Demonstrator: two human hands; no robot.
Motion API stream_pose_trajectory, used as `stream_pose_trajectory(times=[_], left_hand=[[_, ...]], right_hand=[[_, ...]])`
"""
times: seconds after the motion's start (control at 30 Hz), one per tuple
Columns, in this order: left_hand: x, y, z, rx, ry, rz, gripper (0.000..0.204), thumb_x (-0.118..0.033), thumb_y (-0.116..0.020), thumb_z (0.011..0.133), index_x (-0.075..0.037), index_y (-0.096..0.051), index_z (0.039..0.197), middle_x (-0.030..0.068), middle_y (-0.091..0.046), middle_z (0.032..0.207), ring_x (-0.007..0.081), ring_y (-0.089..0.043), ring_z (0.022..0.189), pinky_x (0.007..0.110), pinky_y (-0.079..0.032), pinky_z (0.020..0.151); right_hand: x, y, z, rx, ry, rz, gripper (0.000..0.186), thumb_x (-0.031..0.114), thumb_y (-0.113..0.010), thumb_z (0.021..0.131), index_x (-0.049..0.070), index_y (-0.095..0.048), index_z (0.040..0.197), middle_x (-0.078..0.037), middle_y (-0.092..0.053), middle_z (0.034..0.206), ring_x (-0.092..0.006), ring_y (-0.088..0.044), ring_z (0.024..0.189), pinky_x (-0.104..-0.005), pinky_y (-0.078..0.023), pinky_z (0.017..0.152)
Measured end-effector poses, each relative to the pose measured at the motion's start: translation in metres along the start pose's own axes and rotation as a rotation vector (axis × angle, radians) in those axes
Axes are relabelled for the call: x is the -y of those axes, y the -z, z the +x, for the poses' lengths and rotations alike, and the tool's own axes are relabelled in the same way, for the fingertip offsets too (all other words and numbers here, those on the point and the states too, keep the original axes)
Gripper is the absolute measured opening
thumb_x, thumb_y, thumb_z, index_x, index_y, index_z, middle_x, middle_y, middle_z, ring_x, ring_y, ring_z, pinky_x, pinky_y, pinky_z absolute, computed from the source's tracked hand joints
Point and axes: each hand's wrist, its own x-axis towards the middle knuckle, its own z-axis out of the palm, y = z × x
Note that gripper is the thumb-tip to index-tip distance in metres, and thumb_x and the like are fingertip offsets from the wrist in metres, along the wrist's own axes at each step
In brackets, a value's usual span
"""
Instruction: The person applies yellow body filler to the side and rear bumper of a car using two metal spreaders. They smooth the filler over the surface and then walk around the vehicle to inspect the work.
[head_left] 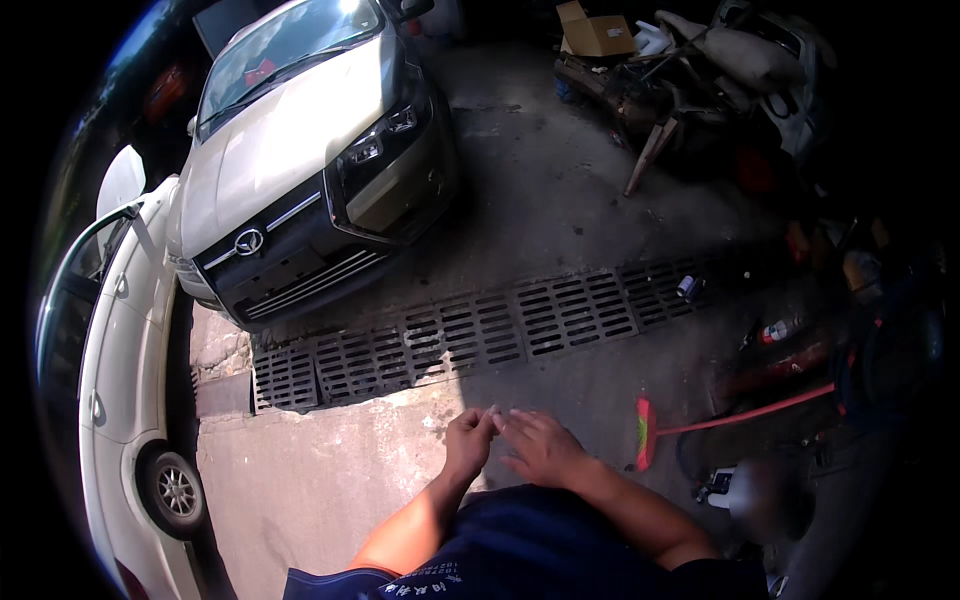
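In front of my body both hands meet at about chest height over the concrete floor. My left hand (467,444) is closed, thumb and fingers pinched together at the top. A tiny light spot shows at its fingertips, too small to name. My right hand (545,448) comes in from the right with its fingers stretched toward the left fingertips and its thumb held apart below. The right fingertips are touching or almost touching the left ones. Nothing shows in the right palm, which is partly turned away.
A drain grating (430,340) crosses the floor ahead. Beyond it stands a light-coloured car (290,120); a white car (130,330) is at the left. Rightward lie a red broom (645,432), a can (687,287) and a spray can (778,331). Scrap and a cardboard box (597,37) sit far right.
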Motion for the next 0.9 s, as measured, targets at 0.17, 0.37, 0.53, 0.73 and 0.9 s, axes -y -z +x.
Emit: stream_pose_trajectory(times=[0.17, 0.37, 0.53, 0.73, 0.9], left_hand=[[-0.043, -0.022, 0.11, -0.01, -0.073, -0.104, 0.024, -0.023, -0.053, 0.096, -0.001, -0.062, 0.101, 0.0029, -0.062, 0.078, 0.0087, -0.053, 0.068, 0.023, -0.043, 0.061], [-0.062, -0.013, 0.236, -0.048, -0.028, -0.157, 0.02, -0.019, -0.065, 0.089, 0.001, -0.065, 0.092, 0.0066, -0.066, 0.076, 0.0101, -0.058, 0.063, 0.023, -0.047, 0.059], [-0.063, -0.01, 0.363, -0.008, 0.084, 0.124, 0.029, -0.027, -0.061, 0.092, -0.001, -0.062, 0.079, 0.0033, -0.059, 0.063, 0.0078, -0.052, 0.055, 0.023, -0.042, 0.053], [-0.096, -0.037, 0.505, 0.164, -0.136, 0.335, 0.026, -0.023, -0.057, 0.093, 0.002, -0.064, 0.09, 0.0089, -0.063, 0.078, 0.0161, -0.061, 0.067, 0.029, -0.051, 0.06], [-0.135, -0.07, 0.626, 0.111, -0.152, 0.636, 0.029, -0.024, -0.062, 0.09, 0.003, -0.06, 0.082, 0.0108, -0.06, 0.078, 0.0181, -0.062, 0.068, 0.031, -0.051, 0.058]], right_hand=[[-0.106, 0.029, 0.037, 0.066, -0.11, 0.115, 0.035, 0.018, -0.066, 0.078, 0.006, -0.061, 0.111, -0.016, -0.058, 0.116, -0.0333, -0.056, 0.108, -0.0411, -0.046, 0.089], [-0.27, 0.034, 0.069, 0.096, -0.613, 0.291, 0.022, 0.025, -0.063, 0.084, 0.005, -0.064, 0.093, -0.017, -0.063, 0.095, -0.0347, -0.061, 0.086, -0.0406, -0.049, 0.074], [-0.413, 0.002, 0.023, 0.117, -1.115, 0.278, 0.039, 0.037, -0.055, 0.089, -0.001, -0.061, 0.083, -0.023, -0.062, 0.08, -0.0386, -0.06, 0.078, -0.0433, -0.047, 0.072], [-0.524, -0.06, -0.115, 0.234, -1.51, 0.342, 0.022, 0.023, -0.057, 0.084, 0.003, -0.065, 0.084, -0.014, -0.064, 0.076, -0.0222, -0.062, 0.067, -0.0374, -0.049, 0.059], [-0.589, -0.084, -0.109, 0.298, -1.069, 0.311, 0.027, 0.018, -0.063, 0.072, 0.004, -0.069, 0.094, -0.017, -0.067, 0.083, -0.0256, -0.065, 0.073, -0.0372, -0.052, 0.061]])
